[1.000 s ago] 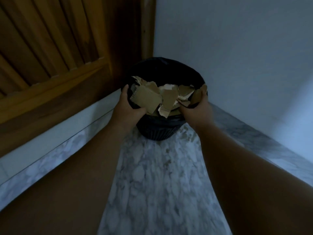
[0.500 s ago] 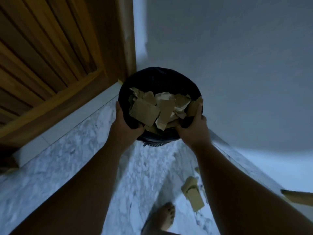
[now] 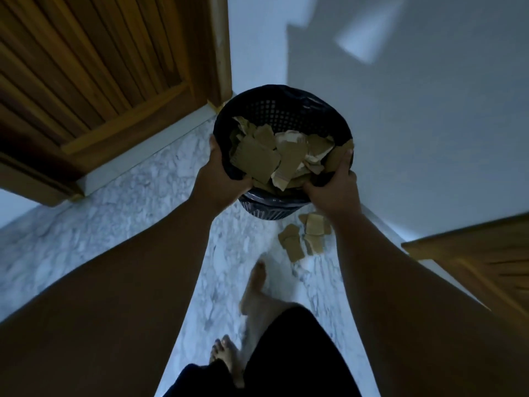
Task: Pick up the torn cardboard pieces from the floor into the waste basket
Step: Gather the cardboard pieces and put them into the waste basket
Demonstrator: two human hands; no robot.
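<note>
A dark mesh waste basket (image 3: 282,110) hangs in the air in front of me, held by its rim on both sides. My left hand (image 3: 220,176) grips the left rim and my right hand (image 3: 335,187) grips the right rim. Torn brown cardboard pieces (image 3: 269,156) fill the basket up to the near rim. Several more torn cardboard pieces (image 3: 305,237) lie on the marble floor (image 3: 137,213) just below and behind the basket, near the wall.
A slatted wooden door (image 3: 94,70) stands at the left, and another wooden panel (image 3: 486,262) juts in at the right. A pale wall (image 3: 415,124) runs behind the basket. My bare feet (image 3: 254,293) stand on the floor below.
The basket has been lifted away from the corner and carried back. My view has tilted down, so the pieces on the floor and my feet show now.
</note>
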